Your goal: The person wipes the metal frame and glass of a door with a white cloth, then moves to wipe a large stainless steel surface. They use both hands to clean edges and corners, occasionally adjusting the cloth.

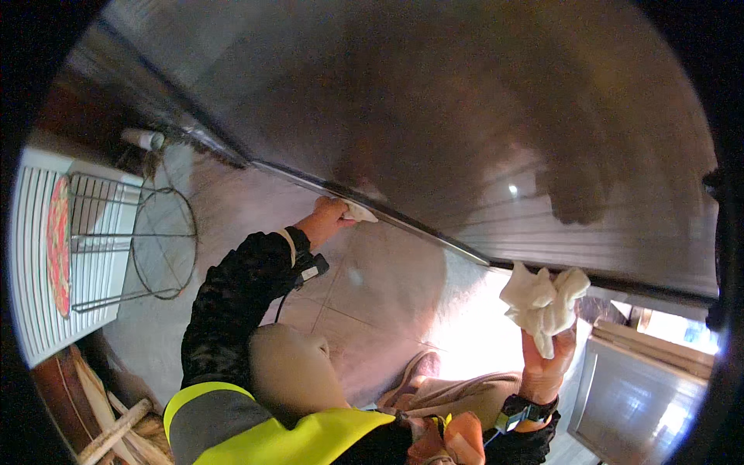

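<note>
My left hand (330, 219) grips a small white cloth (361, 213) at the metal-trimmed edge (418, 229) of a large, dark, glossy panel (407, 104). Most of that cloth is hidden by my fingers and the edge. On the right, my right hand (549, 357) holds a crumpled white cloth (543, 299) up close to the same panel's lower edge. Whether this second cloth touches the panel I cannot tell. Reflections and streaks show across the panel's surface. Both wrists carry strapped-on devices.
A stool (58, 247) with a red patterned seat and thin metal legs stands at left, by a white slatted panel (29, 232). Wood pieces (116, 430) lie at bottom left. A metal-faced cabinet or appliance (633, 395) is at lower right. Tiled floor (378, 279) lies below; bright light falls on it.
</note>
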Demonstrator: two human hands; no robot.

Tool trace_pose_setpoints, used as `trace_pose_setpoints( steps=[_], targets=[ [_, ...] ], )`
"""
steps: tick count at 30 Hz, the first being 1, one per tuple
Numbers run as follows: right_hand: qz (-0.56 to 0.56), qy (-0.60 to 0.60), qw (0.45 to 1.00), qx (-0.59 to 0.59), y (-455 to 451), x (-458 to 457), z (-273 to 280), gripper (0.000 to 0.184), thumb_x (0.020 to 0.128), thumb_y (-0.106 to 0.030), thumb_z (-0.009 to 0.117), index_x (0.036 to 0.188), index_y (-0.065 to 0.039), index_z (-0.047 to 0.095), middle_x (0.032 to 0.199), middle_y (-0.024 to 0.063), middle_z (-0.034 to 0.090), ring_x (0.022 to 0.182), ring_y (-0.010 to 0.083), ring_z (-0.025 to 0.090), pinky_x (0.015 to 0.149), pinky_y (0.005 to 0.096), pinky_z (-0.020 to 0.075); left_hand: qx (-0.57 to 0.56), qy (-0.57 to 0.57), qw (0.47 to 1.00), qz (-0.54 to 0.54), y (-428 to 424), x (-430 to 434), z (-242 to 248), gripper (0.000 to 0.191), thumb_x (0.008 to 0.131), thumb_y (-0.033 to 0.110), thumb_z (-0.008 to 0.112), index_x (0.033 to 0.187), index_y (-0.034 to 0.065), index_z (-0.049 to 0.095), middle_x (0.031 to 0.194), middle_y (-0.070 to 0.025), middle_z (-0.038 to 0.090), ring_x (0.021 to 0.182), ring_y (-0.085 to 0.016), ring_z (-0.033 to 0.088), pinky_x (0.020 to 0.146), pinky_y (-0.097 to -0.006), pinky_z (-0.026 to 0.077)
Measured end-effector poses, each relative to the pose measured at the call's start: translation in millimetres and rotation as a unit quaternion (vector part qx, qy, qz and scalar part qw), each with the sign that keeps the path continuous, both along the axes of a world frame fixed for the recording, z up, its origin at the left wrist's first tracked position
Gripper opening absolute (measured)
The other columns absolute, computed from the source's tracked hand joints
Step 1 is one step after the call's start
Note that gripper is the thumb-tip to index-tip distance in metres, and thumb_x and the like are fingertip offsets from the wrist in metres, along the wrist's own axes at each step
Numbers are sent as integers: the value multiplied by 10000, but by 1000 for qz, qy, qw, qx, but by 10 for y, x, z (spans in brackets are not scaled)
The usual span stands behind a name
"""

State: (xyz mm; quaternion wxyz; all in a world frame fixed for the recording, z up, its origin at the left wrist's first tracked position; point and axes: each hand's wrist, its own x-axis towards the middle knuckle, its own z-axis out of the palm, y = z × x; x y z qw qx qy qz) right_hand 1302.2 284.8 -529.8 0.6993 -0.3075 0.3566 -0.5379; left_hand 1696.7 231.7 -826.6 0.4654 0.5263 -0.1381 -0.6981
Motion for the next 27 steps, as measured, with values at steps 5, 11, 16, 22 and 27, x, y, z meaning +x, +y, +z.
trace_pose_setpoints(
  steps=[5,11,16,22,27],
  targets=[
    [-69,-27,997,6,49,-235,52,613,867,-98,579,1451,-47,399,1402,143,500,1276,292,507,1116,469,383,-18,20,993,-112,-49,-400,69,367,936,74,491,1292,-14,488,1281,-167,564,1143,-309,603,941,-412,561],
    [-60,-76,995,-16,31,-288,180,555,814,-4,578,1362,-1,489,1336,193,558,1205,304,577,1037,425,477,-11,54,985,-164,-82,-1040,67,371,951,85,506,1319,30,496,1312,-149,566,1182,-289,590,945,-399,554],
    [-64,-75,994,-37,-4,-365,182,483,851,-67,643,1314,-4,526,1278,145,602,1108,247,633,970,381,524,-20,39,981,-189,-120,-1747,-64,388,936,128,542,1317,61,505,1283,-136,589,1141,-298,617,932,-430,558],
    [-62,-92,993,-29,24,-472,123,486,852,-83,695,1308,-12,544,1278,150,615,1109,253,643,969,389,534,-47,87,979,-177,-103,-2392,-106,312,926,94,518,1230,42,557,1233,-114,602,1107,-267,623,898,-394,573],
    [-42,-86,995,-29,-7,-559,32,478,855,-31,661,1317,-18,540,1285,142,614,1110,253,640,967,389,531,-52,112,981,-148,-72,-2738,-126,258,927,112,536,1162,20,589,1189,-107,617,1074,-241,628,885,-370,572]
  ],
)
